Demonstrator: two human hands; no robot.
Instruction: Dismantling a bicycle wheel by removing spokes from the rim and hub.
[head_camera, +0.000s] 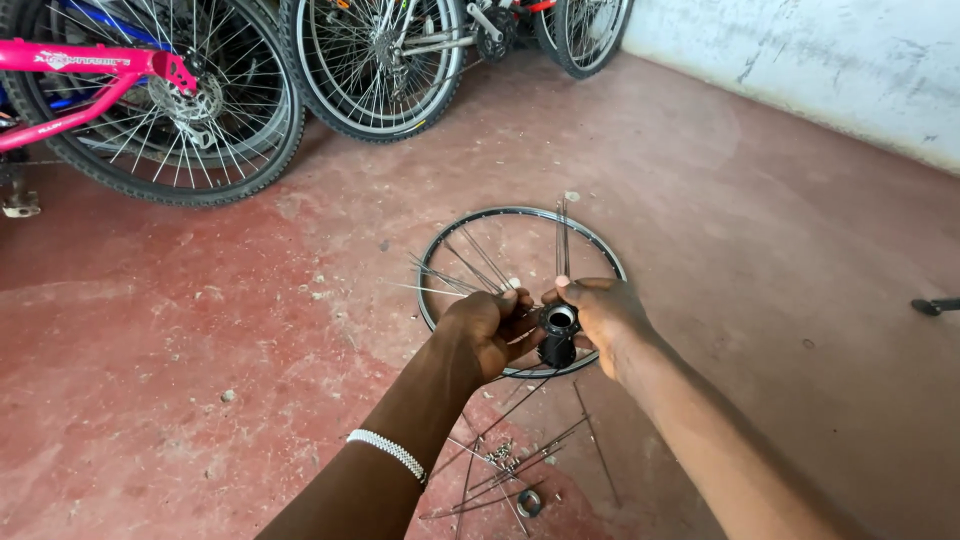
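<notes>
A bare black wheel rim (598, 243) lies flat on the red floor. Above its near edge I hold a black hub (558, 337) with a silver bore. My right hand (603, 318) grips the hub from the right, thumb near its top. My left hand (490, 328) closes on thin steel spokes (462, 270) that fan out to the upper left from the hub. Two more spokes (563, 235) stand up from it toward the far rim. A beaded white bracelet (388, 452) circles my left wrist.
Loose spokes (520, 455) and small nipples lie on the floor below my arms, with a small metal ring (529, 501). Bicycles stand at the back: a pink frame (75, 75) with its wheel (165, 100) left, another wheel (385, 60) centre. A pale wall (830, 60) runs along the right.
</notes>
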